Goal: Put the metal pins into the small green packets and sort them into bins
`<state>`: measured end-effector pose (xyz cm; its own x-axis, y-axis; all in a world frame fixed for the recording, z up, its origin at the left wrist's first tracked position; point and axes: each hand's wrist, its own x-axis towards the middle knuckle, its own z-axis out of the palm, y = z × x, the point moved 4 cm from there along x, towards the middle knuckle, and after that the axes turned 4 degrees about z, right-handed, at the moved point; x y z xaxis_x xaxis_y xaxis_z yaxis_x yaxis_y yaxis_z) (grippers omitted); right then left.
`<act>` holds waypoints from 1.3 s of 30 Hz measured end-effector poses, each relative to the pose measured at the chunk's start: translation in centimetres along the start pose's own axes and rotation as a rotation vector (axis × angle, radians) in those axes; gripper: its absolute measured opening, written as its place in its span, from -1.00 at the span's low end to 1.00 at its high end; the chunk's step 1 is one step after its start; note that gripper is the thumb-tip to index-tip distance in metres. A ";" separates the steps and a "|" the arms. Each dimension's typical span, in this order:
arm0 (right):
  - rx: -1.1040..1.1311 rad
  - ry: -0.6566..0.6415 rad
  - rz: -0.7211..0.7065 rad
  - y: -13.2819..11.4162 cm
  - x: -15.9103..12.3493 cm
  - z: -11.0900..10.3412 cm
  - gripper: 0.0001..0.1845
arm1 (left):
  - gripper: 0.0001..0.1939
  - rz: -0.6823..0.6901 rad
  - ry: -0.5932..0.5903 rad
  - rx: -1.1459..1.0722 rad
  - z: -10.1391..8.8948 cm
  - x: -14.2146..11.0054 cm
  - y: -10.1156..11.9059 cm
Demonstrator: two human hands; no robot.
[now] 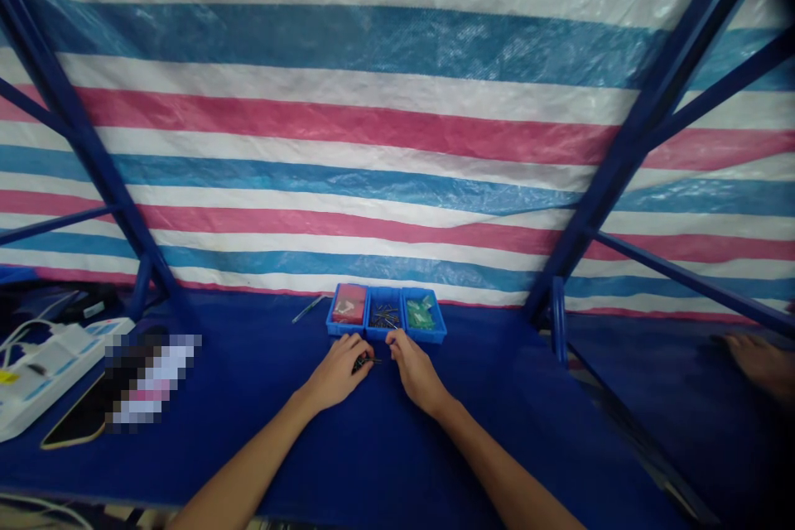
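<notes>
My left hand rests on the blue tabletop with its fingers curled round small dark pieces. They look like screws, though the fingers hide most of them. My right hand is closed in a pinch at the front edge of the middle bin; a thin, pale sliver shows at its fingertips, too small to name. Just beyond both hands stands a row of three blue bins. The left bin holds something pink-red, the middle bin holds loose dark screw-like pieces, and the right bin contains green plastic packets.
A slim clear stick lies left of the bins. Further left are a phone and a white power strip with cables. Blue metal posts flank the table before a striped tarp. Another person's hand is at far right.
</notes>
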<state>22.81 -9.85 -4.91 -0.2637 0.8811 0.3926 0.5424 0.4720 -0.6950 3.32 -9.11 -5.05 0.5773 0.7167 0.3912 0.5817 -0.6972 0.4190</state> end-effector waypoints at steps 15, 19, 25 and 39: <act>0.188 0.041 0.064 0.2 0.4 -0.3 -0.71 | -0.89 0.030 0.004 -0.013 0.0 0.0 -0.2; 0.164 0.061 0.083 0.0 0.4 -0.4 -0.66 | -0.91 0.018 -0.004 -0.009 0.0 0.0 -0.2; 0.265 0.104 0.162 0.9 0.4 -0.2 -0.54 | -0.89 0.022 0.000 0.002 -0.2 0.0 0.0; 0.103 0.190 0.152 0.5 0.4 -1.2 -0.80 | -0.91 -0.005 -0.008 -0.019 -0.2 0.1 0.0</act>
<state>23.92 -9.32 -4.40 -0.0251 0.9254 0.3781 0.4774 0.3434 -0.8088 3.23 -9.03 -4.92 0.5793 0.7199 0.3824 0.5732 -0.6933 0.4368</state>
